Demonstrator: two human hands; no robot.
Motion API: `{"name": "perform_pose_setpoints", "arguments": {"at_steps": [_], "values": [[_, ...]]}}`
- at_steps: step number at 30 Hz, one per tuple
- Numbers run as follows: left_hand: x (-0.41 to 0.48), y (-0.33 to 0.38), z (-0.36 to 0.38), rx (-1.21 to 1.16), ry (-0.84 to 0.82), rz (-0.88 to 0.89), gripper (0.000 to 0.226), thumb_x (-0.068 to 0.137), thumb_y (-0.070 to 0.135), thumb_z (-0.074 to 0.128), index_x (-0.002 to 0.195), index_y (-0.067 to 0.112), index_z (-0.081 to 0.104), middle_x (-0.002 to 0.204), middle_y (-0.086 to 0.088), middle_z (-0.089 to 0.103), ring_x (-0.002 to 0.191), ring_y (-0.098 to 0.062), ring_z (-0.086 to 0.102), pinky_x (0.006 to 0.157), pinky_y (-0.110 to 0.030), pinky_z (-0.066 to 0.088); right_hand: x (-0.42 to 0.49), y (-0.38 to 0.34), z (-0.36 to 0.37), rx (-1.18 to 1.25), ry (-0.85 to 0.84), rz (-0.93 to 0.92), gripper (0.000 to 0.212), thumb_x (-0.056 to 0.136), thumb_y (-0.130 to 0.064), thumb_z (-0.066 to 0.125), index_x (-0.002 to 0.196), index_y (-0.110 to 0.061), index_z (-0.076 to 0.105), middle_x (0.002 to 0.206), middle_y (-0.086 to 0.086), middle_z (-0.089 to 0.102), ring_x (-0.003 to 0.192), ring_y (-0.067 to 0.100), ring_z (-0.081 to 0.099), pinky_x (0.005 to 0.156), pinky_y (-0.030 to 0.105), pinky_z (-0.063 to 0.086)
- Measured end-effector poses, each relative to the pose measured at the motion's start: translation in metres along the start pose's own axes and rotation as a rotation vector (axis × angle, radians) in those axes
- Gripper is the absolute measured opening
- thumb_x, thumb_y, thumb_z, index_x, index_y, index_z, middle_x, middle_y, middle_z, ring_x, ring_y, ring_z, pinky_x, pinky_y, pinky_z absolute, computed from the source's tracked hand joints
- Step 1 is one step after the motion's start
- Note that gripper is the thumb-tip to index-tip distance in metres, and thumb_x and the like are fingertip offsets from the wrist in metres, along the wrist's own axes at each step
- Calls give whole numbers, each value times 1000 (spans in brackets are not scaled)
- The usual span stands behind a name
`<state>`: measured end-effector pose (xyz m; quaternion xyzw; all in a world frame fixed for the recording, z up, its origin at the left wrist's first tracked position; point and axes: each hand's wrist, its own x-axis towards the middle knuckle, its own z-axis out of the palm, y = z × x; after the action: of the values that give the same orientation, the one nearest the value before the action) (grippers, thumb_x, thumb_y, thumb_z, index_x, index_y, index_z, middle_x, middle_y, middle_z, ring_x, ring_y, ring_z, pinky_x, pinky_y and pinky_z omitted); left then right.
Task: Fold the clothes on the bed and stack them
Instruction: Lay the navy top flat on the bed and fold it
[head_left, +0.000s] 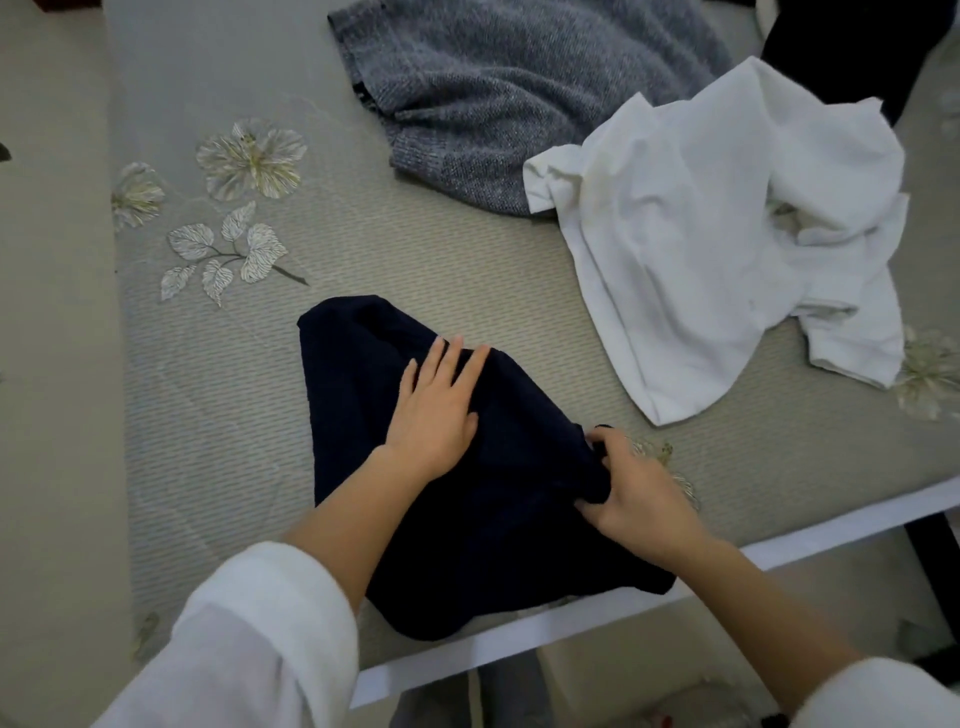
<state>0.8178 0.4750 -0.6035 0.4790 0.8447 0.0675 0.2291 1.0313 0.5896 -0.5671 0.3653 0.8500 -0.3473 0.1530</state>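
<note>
Navy garment: lies on the bed at its near edge, partly folded into a rough wedge. Narrow rounded end points toward the bed's far side; wide end reaches the white border strip along the near edge. Fabric dark, folds hard to read.

Left hand: flat on top of the navy garment, palm down, fingers straight and slightly spread, pressing the cloth onto the bed. Nothing held in it.

Right hand: at the garment's right-hand edge, fingers curled in, pinching a bunched fold of the navy cloth (thumb mostly hidden behind the fold). Both forearms bare, white sleeves pushed up.

White shirt: unfolded and crumpled, toward the bed's right side, apart from the navy garment with bare cover between.

Grey knit sweater: unfolded, toward the far side of the bed; the white shirt's edge overlaps its near right corner.

Black item: far right corner of view, partly cut off; cannot tell what it is.

Bed cover: pale grey-green, woven texture, embroidered flowers and leaves toward the left side.
</note>
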Motion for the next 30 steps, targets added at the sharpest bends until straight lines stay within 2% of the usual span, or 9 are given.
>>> {"name": "perform_pose_setpoints", "arguments": {"at_steps": [4, 6, 8, 13, 19, 22, 26, 28, 30], "values": [[3, -2, 1, 96, -116, -132, 68, 92, 28, 55, 149, 18, 19, 128, -4, 51, 125, -23, 40, 115, -48, 4, -5, 1, -12, 406, -114, 160, 42, 71, -60, 72, 100, -31, 65, 89, -15, 71, 81, 2, 68, 69, 26, 54], [-8, -7, -8, 83, -60, -54, 37, 92, 29, 54, 128, 23, 50, 111, 3, 59, 111, -19, 51, 110, -41, 12, -7, 4, -15, 314, -160, 140, 22, 81, -42, 71, 90, -22, 71, 81, -5, 73, 75, 9, 68, 70, 33, 56], [-21, -15, -21, -2, 10, 5, 20, 90, 27, 58, 109, 24, 58, 90, 9, 59, 96, -17, 57, 100, -34, 20, -8, 4, -17, 186, -133, 113, 2, 84, -20, 69, 82, -19, 69, 78, -1, 70, 72, 12, 65, 70, 35, 52], [-40, -27, -80, -177, 384, 35, 22, 72, 5, 70, 93, 8, 62, 86, -4, 58, 84, -28, 55, 74, -38, 41, -1, -28, -42, 240, 376, -39, 15, 80, -2, 57, 85, -17, 55, 61, -5, 54, 60, 13, 51, 56, 33, 37], [-57, -16, -118, -229, 850, 254, 25, 72, -4, 65, 75, 11, 45, 115, -7, 55, 103, -24, 51, 85, -30, 39, 2, -57, -82, 48, 928, -365, 45, 56, 9, 46, 97, -11, 50, 83, 0, 48, 77, 18, 40, 69, 30, 28], [-73, -12, -85, -197, 586, 282, 31, 66, -5, 70, 76, 11, 46, 114, -11, 59, 101, -26, 55, 84, -29, 43, 0, -30, -70, -129, 782, -238, 45, 53, 18, 57, 92, -3, 57, 83, 10, 55, 81, 25, 45, 74, 33, 25], [-94, -24, -25, -50, -117, 58, 14, 88, 20, 60, 101, 19, 55, 116, 5, 53, 103, -17, 54, 82, -32, 46, -7, 18, -35, -434, 75, 99, 31, 78, -6, 61, 106, -17, 54, 102, 0, 47, 109, 26, 45, 84, 35, 25], [-97, -33, -9, -116, -146, -21, 20, 90, 21, 55, 110, 23, 55, 122, 8, 50, 109, -14, 51, 85, -32, 46, -8, 32, -22, -508, -196, 174, 33, 85, -17, 56, 116, -25, 51, 116, -2, 44, 121, 20, 36, 90, 34, 26], [-89, -36, -4, -206, 37, -27, 27, 86, 15, 60, 112, 18, 57, 128, 1, 49, 115, -18, 48, 87, -30, 46, -6, 33, -15, -421, -190, 171, 33, 84, -19, 57, 117, -26, 53, 120, -3, 45, 122, 19, 34, 91, 33, 26]]}}
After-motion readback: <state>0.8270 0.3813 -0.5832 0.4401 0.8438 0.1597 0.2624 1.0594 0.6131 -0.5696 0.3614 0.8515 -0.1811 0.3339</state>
